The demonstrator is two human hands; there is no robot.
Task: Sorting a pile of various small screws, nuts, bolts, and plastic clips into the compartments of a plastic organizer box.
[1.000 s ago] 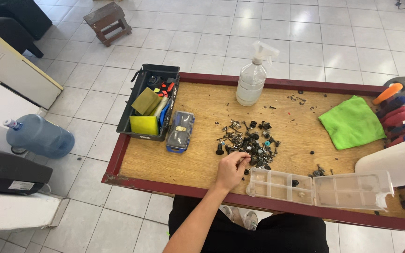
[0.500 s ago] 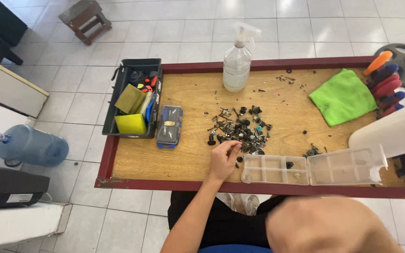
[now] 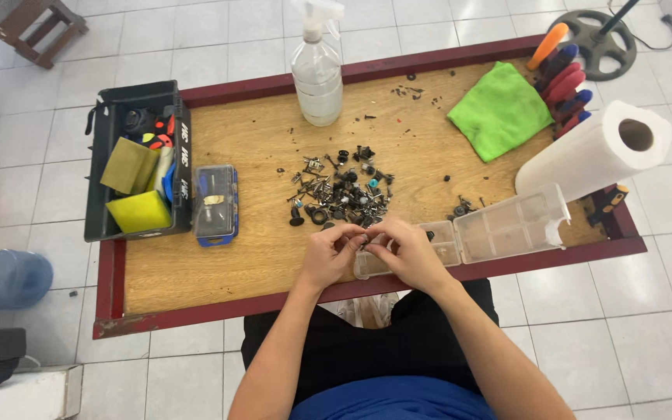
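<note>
My left hand [image 3: 327, 253] and my right hand [image 3: 407, 253] meet fingertip to fingertip over the near edge of the wooden table [image 3: 258, 257]. Together they pinch a small dark part [image 3: 365, 242]; its exact shape is too small to tell. Just beyond the fingers lies a pile of several black and metal screws and small parts [image 3: 340, 194]. A clear plastic compartment box [image 3: 499, 227] stands open to the right, and its left end is partly hidden under my right hand.
A black tool tray [image 3: 110, 225] with yellow sponges sits at the left, a small clear case [image 3: 215, 204] beside it. At the back are a spray bottle [image 3: 317, 70] and a green cloth [image 3: 501, 110]. Screwdrivers [image 3: 563, 71] and a paper towel roll [image 3: 596, 152] are at the right.
My right hand has come into view and joined the left at the table's near edge. The left hand drew back from the pile, pinching a small part.
</note>
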